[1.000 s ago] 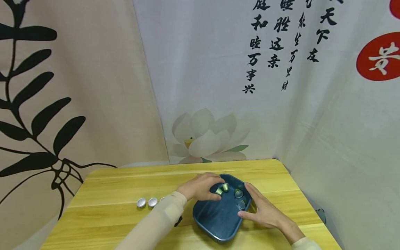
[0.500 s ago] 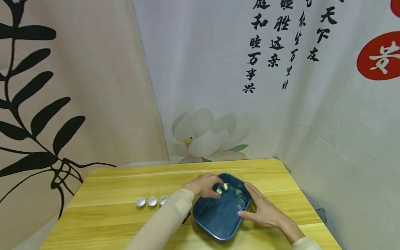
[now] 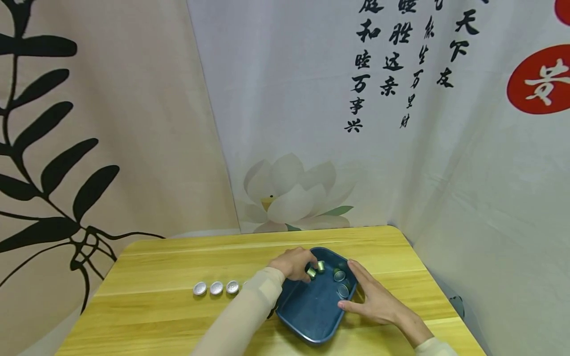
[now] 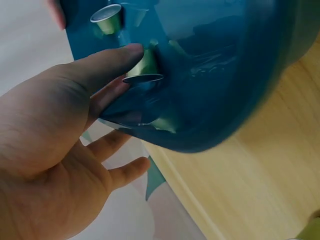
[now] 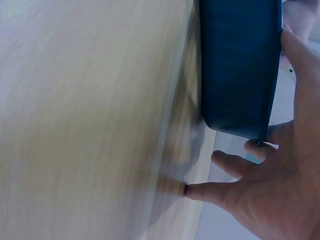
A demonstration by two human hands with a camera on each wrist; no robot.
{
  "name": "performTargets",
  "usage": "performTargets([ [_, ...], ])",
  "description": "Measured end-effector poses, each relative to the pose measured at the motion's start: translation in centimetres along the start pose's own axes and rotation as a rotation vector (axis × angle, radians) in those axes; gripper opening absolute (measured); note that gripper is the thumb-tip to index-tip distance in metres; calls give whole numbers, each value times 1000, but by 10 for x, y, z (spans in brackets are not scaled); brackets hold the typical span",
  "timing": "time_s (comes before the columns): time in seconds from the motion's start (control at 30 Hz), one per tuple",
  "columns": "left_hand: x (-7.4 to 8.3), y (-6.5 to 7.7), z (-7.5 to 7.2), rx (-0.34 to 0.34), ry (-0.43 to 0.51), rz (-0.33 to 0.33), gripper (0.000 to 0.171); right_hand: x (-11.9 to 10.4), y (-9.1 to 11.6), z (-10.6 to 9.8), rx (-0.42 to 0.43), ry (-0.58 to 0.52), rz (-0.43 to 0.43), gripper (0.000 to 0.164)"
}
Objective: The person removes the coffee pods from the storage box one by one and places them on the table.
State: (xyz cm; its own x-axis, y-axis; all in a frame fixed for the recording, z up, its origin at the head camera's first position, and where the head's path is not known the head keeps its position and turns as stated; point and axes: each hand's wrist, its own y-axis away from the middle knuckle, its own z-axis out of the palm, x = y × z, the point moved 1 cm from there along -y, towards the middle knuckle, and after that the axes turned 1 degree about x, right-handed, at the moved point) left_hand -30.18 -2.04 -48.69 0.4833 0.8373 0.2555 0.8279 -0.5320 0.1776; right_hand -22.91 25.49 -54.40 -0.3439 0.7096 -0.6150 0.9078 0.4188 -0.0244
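In the head view a dark blue tray [image 3: 309, 316] stands on the table with several green coffee capsules in it. My left hand [image 3: 293, 263] reaches over its left rim. Thumb and index finger pinch a green capsule [image 4: 145, 67] at the tray's far left. Another green capsule [image 3: 321, 267] lies right beside it. Along the right wall lie a capsule [image 3: 339, 275] and one more capsule [image 3: 343, 290], silver lids showing. My right hand [image 3: 376, 301] holds the tray's right rim, thumb and fingers spread along it; in the right wrist view some fingertips hook over the edge.
Left of the tray, a row of coffee capsules [image 3: 216, 288] sits silver side up on the wooden table [image 3: 156, 316]. My left forearm partly covers the row's right end. A printed cloth [image 3: 289, 99] hangs behind the table's back edge.
My left forearm has swung right, uncovering more of the capsule row, and the left fingers have shifted slightly around the capsule. The right hand and the tray stay in place.
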Motion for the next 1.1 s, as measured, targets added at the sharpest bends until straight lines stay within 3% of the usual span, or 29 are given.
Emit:
performTargets([
  [0.6, 1, -5, 5, 35, -124, 63, 31, 1, 0, 0, -4, -6, 8, 119],
  [1.1, 1, -3, 4, -3, -98, 65, 33, 0, 0, 1, -7, 3, 14, 119],
])
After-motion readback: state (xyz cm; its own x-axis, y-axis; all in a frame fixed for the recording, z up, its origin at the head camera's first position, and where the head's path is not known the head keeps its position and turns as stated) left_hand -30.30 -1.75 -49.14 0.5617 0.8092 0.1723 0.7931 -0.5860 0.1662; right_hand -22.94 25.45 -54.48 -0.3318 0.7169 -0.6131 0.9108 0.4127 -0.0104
